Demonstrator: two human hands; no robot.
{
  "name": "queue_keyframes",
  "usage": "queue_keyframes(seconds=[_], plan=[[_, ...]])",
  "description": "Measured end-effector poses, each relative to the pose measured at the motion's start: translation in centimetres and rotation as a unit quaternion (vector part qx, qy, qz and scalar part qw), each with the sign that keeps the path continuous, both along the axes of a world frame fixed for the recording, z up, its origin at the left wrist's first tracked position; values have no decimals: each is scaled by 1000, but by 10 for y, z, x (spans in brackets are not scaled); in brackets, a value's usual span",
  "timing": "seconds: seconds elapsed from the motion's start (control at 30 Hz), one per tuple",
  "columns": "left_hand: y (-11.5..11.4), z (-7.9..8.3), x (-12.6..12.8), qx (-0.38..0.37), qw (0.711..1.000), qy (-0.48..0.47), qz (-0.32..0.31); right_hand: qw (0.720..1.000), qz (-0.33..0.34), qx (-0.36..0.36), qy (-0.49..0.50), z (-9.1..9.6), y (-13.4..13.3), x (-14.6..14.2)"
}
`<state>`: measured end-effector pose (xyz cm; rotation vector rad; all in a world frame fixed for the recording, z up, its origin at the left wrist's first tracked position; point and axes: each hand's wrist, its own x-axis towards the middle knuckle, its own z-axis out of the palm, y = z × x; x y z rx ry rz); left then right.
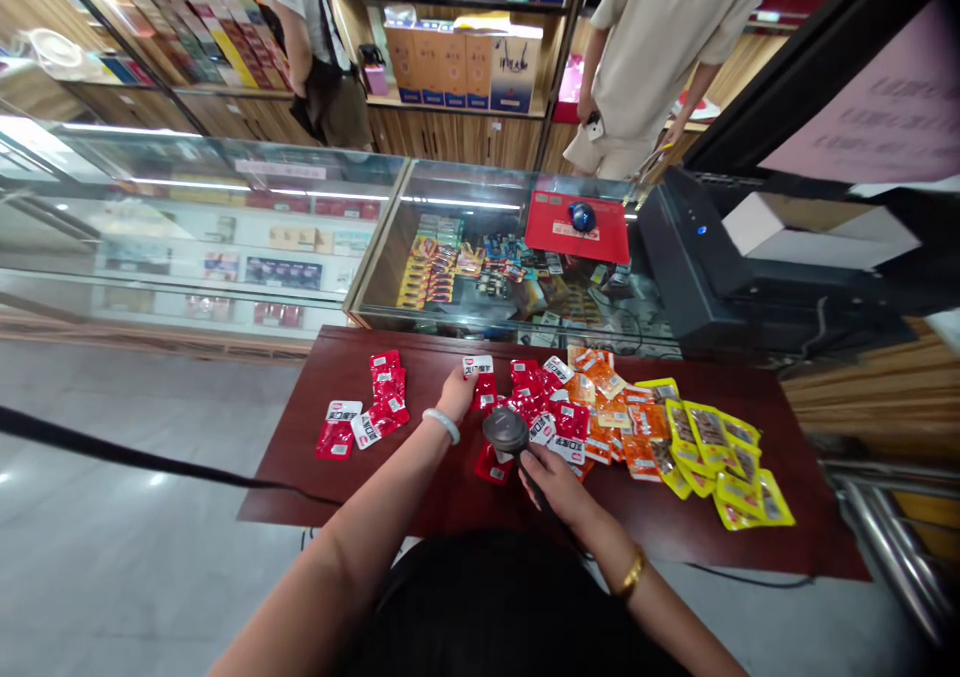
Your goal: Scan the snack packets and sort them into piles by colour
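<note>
A dark handheld barcode scanner is gripped in my right hand, its head over the red packets. My left hand pinches a red and white snack packet by its left edge, just beyond the scanner. More red packets lie heaped to the right, partly hidden by the scanner. Left of my left hand is a smaller group of red packets, with one red and white packet at its far left. Orange packets and yellow packets are spread along the right side.
The packets lie on a dark red-brown table. Behind it stands a glass display counter with a red mat and a blue mouse. A black machine is at the right. Two people stand beyond the counter.
</note>
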<state>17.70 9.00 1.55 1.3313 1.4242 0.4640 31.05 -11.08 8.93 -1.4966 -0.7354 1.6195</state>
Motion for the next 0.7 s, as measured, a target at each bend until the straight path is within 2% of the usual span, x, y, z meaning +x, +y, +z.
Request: queue_keyframes(seconds=[0.2, 0.33, 0.43, 0.53, 0.63, 0.7], plan=[[11, -3, 14, -21, 998, 26, -62, 1000, -17, -6, 7, -7, 5, 5], [5, 1, -7, -1, 997, 45, -58, 1000, 5, -3, 7, -10, 11, 2], [-1, 10, -48, 69, 995, 70, -14, 1000, 25, -8, 3, -8, 18, -6], [-5, 23, -108, 142, 974, 159, 74, 999, 47, -2, 0, -5, 25, -18], [-9, 31, -170, 149, 918, 323, 177, 997, 76, -6, 4, -6, 29, -33], [-12, 33, -204, 96, 880, 412, 214, 996, 94, -9, 5, -10, 30, -42]])
